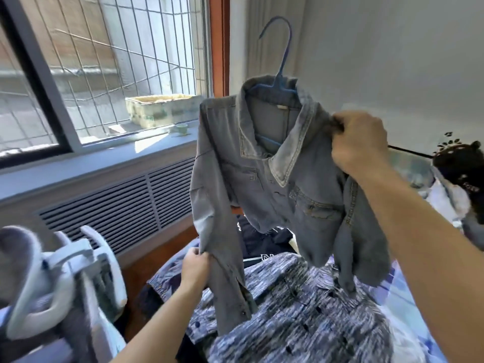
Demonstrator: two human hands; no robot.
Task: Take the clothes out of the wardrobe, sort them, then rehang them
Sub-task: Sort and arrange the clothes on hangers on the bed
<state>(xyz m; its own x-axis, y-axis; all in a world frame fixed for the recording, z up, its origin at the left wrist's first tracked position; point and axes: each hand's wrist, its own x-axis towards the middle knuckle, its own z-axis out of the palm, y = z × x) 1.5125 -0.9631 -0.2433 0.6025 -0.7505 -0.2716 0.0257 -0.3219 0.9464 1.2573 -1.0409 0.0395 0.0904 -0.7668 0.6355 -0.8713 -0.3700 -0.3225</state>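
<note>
A faded blue denim jacket (275,179) hangs in the air on a blue plastic hanger (281,61), whose hook sticks up above the collar. My right hand (358,142) grips the jacket's right shoulder and holds it up. My left hand (195,265) pinches the lower part of the jacket's left sleeve. Under the jacket, a blue-and-white patterned button shirt (301,318) lies spread on the bed, with a dark garment (262,239) behind it.
White hangers (60,271) with clothes are bunched at the lower left. A window (104,61) with a sill and a vent grille (117,208) fills the left. A dark cap (461,166) and more clothes sit at the right, near a plain wall.
</note>
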